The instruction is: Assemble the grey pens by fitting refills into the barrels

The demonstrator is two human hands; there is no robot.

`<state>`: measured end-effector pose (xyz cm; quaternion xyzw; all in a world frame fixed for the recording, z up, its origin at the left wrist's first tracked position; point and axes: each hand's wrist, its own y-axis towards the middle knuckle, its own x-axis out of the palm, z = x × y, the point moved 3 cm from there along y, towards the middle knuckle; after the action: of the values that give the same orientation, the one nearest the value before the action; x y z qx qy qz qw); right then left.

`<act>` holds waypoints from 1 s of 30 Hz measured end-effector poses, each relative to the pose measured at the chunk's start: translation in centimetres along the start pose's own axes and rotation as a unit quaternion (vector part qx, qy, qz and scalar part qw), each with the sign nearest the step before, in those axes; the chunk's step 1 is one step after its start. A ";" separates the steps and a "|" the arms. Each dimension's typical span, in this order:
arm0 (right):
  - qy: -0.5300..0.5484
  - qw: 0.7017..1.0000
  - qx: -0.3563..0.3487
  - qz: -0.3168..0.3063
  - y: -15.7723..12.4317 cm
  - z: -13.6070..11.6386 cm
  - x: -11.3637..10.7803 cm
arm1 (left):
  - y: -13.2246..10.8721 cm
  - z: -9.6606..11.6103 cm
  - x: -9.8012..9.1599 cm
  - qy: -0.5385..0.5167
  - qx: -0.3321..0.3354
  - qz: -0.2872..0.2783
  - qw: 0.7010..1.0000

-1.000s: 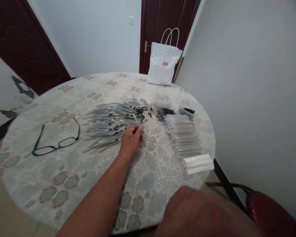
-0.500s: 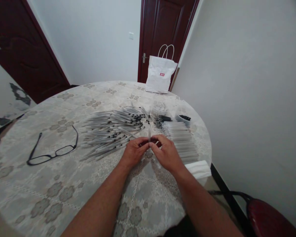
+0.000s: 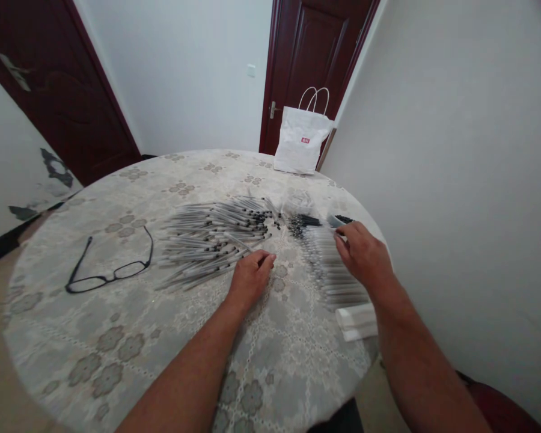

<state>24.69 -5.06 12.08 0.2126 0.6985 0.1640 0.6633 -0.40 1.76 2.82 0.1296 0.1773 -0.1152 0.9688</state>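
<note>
My left hand [image 3: 252, 273] rests low over the table with its fingers curled and pinched together. What they hold, if anything, is hidden. Just beyond its knuckles, a pale pen-like tube [image 3: 238, 241] slants to the upper left; I cannot tell whether it touches the hand. My right hand [image 3: 363, 249] is over the right side, thumb and fingers bent together beside a small bowl of black pieces [image 3: 344, 219]. Beneath it lies a row of translucent white tubes [image 3: 338, 264]. A large pile of grey-white sticks with dark ends [image 3: 202, 240] spreads left of my left hand.
Black-ended small parts [image 3: 304, 222] lie near a clear plastic bag [image 3: 297, 201]. Folded white tissue [image 3: 357, 322] sits at the right table edge. Black-framed glasses [image 3: 108, 278] lie at left. A white paper bag [image 3: 303, 141] stands at the back of the round table [image 3: 171, 355].
My hands were together around an upright pale tube. My right hand has moved right to the bowl, while my left hand stays near the pile. The view has shifted slightly.
</note>
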 end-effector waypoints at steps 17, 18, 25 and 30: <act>-0.210 0.947 -0.030 -0.241 1.0 3.6 4.1 | 0.3 -1.3 0.4 0.080 -0.009 0.002 0.997; -0.208 0.949 -0.030 -0.237 0.9 3.7 4.2 | 0.3 -1.4 0.4 0.086 -0.010 -0.002 0.996; -0.155 0.975 -0.031 -0.157 0.4 1.1 3.9 | 0.0 -1.2 0.5 0.095 -0.014 0.013 0.995; -0.002 0.974 -0.128 -0.187 -0.3 -7.9 5.4 | -0.4 -0.1 -1.0 0.043 -0.002 0.146 0.988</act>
<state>16.63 -2.12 7.82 -0.0082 0.6974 0.1247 0.7057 -1.43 1.58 2.99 0.1568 0.1982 0.0336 0.9670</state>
